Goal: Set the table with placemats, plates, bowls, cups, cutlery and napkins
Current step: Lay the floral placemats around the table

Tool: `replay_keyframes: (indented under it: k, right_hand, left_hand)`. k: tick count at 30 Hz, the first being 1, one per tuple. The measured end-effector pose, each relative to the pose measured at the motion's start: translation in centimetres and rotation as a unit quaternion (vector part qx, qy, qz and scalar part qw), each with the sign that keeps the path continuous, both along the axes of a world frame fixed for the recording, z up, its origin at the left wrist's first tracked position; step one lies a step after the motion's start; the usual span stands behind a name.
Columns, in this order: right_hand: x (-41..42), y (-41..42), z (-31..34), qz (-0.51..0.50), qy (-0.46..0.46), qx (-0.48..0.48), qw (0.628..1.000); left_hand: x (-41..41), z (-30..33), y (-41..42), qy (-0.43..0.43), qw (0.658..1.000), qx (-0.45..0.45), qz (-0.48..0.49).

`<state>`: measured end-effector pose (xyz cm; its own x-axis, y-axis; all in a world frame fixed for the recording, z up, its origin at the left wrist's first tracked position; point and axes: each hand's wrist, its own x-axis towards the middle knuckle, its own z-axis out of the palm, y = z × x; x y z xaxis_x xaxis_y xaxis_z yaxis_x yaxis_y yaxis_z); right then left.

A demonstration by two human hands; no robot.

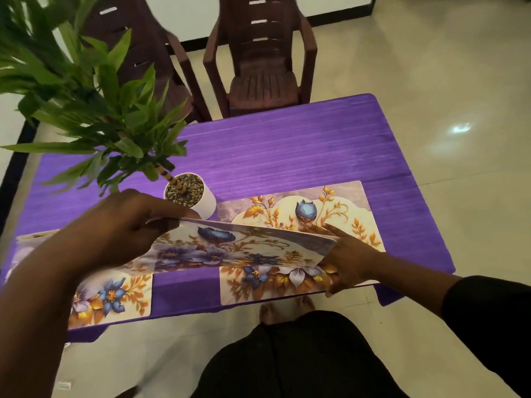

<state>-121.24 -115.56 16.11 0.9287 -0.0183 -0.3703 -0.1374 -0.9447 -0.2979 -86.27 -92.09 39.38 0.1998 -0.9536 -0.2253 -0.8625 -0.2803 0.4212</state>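
Both hands hold a mat above the table.
Left hand (123, 225) and right hand (349, 264) fingers closed on the mat (230, 248) ends, over the table (287, 145).

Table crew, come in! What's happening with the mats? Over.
Left hand and right hand both gripping a floral placemat above the table. Two mats already down. Potted plant close by.
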Motion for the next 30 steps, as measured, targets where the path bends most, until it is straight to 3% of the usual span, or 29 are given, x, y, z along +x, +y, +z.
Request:
replay_keyframes:
  k: [5,8,11,14,16,19,23,30]
  right_hand:
    - [-2.1,0.2,5.5,-0.211,0.043,0.114,0.97]
    - [-5.2,-1.1,5.8,-0.354,-0.022,0.235,0.905]
    - [-8.0,-3.2,4.4,-0.485,-0.078,0.366,0.79]
    - [-9.1,-5.9,3.6,-0.57,-0.08,0.543,0.612]
    - [-9.6,-7.1,3.7,-0.577,-0.117,0.59,0.552]
    - [-10.3,-9.6,4.7,-0.55,-0.192,0.611,0.536]
    - [-13.1,-17.0,6.0,-0.522,-0.266,0.64,0.498]
    - [-18.3,-28.0,8.0,-0.575,-0.276,0.606,0.476]
  left_hand:
    - [-2.3,0.4,-2.6,-0.014,0.995,-0.074,-0.067]
    - [-4.2,1.3,-5.5,0.018,0.99,-0.089,-0.109]
    - [-6.5,2.6,-8.7,0.074,0.983,-0.13,-0.109]
    - [-9.5,3.5,-12.3,0.122,0.971,-0.19,-0.075]
    - [-11.7,3.2,-15.2,0.181,0.953,-0.239,-0.036]
    - [-15.7,1.6,-20.0,0.244,0.925,-0.292,0.018]
    - [-21.5,-2.2,-25.4,0.33,0.876,-0.311,0.167]
    - [-32.9,-6.0,-30.8,0.388,0.773,-0.33,0.378]
